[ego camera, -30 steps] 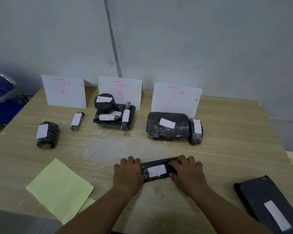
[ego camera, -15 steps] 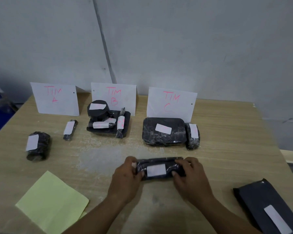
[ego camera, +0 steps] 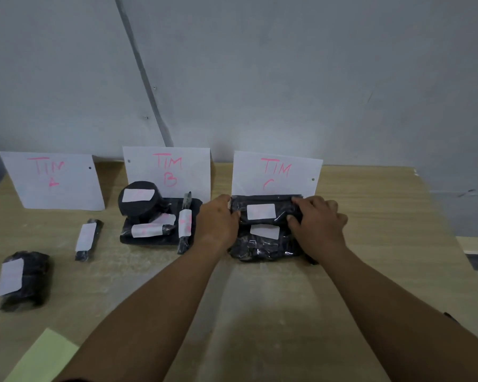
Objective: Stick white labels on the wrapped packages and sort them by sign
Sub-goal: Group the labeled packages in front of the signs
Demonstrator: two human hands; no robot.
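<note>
Head view, the only one we have. Both hands are on the slim wrapped pkg (ego camera: 265, 201), which is up at the TIM C sign (ego camera: 276, 172), just in front of the sheet and over the back part of the big wrapped block (ego camera: 262, 248). We can't tell whether it's resting on the block or just above it.

The left hand (ego camera: 217, 221) has its fingers curled round the pkg's left end. The right hand (ego camera: 315, 224) grips the right end, fingers over the top edge and thumb at the front. Neither hand is slack.

The pkg's white label (ego camera: 261, 211) faces up and sits btwn the hands, uncovered.

Handling, as we judge it:
- It spans hand to hand w/o sagging, so prob. something stiff inside.
- Held by the ends alone, so prob. light.
- The black film looks glossy and crinkled, so we'd expect it to be slick, esp. film on film atop the block.
- Best hold is the short ends, as now, w/ fingers off the label so it doesn't lift.

Elsewhere on the table (ego camera: 384, 216), labelled pkgs sit by the TIM B sign (ego camera: 167, 170) and the TIM A sign (ego camera: 51, 179).
</note>
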